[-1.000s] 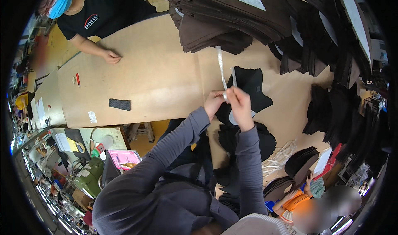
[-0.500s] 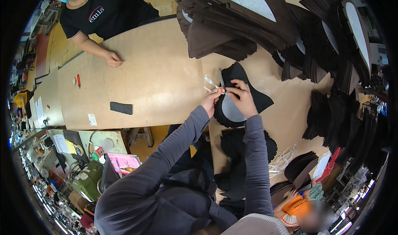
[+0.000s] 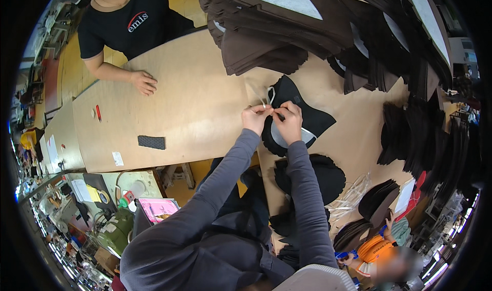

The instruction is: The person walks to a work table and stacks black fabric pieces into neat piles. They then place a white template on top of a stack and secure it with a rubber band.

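A stack of black cut fabric pieces [image 3: 316,117] with a pale grey patch lies on the table in front of me. A thin white strip [image 3: 271,92] loops up above the stack. Part of it also runs across the pieces to the right of my hands. My left hand [image 3: 253,118] is closed, pinching the strip at the stack's left edge. Right beside it, my right hand [image 3: 290,123] is pinched on the strip too, its fingertips almost touching the left ones. The fingers hide the exact crossing of the strip.
Tall piles of dark brown pieces [image 3: 277,32] stand at the far side, and more black piles [image 3: 410,137] at right. Loose white strips [image 3: 351,198] lie near my right arm. A dark textured piece [image 3: 151,142] and a red pen [image 3: 99,112] lie left. A co-worker's hand [image 3: 144,83] rests across the table.
My hands have drawn together, and the right hand has moved left and turned into a pinch. The strip now forms a loop. The co-worker's hand across the table has opened out.
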The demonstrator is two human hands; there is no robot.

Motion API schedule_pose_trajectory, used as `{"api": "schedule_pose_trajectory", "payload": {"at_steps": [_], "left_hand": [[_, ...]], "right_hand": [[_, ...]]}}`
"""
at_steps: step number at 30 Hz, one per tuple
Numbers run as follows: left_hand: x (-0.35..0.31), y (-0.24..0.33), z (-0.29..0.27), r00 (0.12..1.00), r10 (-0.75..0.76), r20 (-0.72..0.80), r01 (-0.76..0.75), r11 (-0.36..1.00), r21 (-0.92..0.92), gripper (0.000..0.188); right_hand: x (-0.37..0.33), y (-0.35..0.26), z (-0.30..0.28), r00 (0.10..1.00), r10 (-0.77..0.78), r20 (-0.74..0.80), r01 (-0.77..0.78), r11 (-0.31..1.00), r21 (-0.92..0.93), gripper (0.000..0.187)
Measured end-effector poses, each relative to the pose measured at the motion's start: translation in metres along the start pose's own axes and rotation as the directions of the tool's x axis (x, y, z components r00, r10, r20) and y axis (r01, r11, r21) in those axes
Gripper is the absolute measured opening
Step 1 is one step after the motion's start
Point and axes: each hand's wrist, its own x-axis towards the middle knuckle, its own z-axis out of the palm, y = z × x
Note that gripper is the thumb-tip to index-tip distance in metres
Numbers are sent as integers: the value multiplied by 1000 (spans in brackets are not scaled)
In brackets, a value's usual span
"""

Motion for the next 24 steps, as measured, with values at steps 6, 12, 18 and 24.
{"api": "schedule_pose_trajectory", "payload": {"at_steps": [6,12,18,24], "left_hand": [[-1,2,-12,864,433,258,-487,586,648,10],[-4,-14,0,965,228,131,-261,766,588,10],[14,-11,-30,612,-587,530,749,646,-150,13],[12,6,-23,766,-449,460,550,828,-108,18]], "right_hand": [[-6,-4,1,996,-72,-47,72,997,-17,10],[-6,-8,2,992,-112,-55,109,993,-56,11],[-6,-8,-4,998,-3,-70,13,989,150,14],[-9,4,-1,994,-47,-98,64,983,173,12]]}}
